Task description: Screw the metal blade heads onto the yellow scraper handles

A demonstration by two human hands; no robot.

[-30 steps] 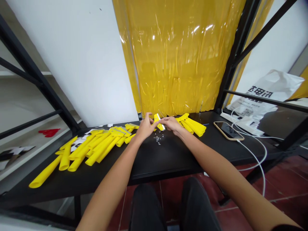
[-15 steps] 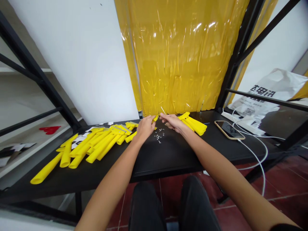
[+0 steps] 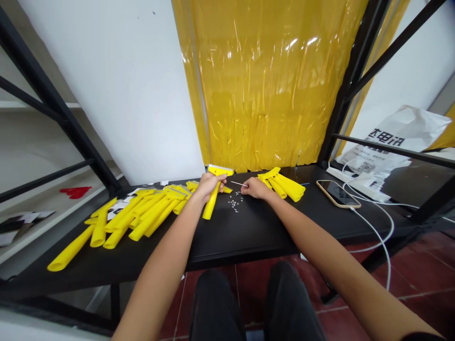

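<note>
Scraper of yellow plastic with a metal-edged T-shaped head (image 3: 211, 204): we hold one in our left grip (image 3: 208, 186), pinched near the head, above the black tabletop (image 3: 245, 237). Its long axis runs away from us, metal edge at the far end, handle end pointing back toward us and slightly left. Our right grip (image 3: 254, 187) pinches one thin metal rod (image 3: 236, 183), pointing left. Small silvery metal pieces (image 3: 233, 203) lie between, too tiny to count. We see at least six overlapping yellow tube-handled scrapers (image 3: 142, 219) leftward, at least three yellow tubular handles (image 3: 292, 188) rightward.
</note>
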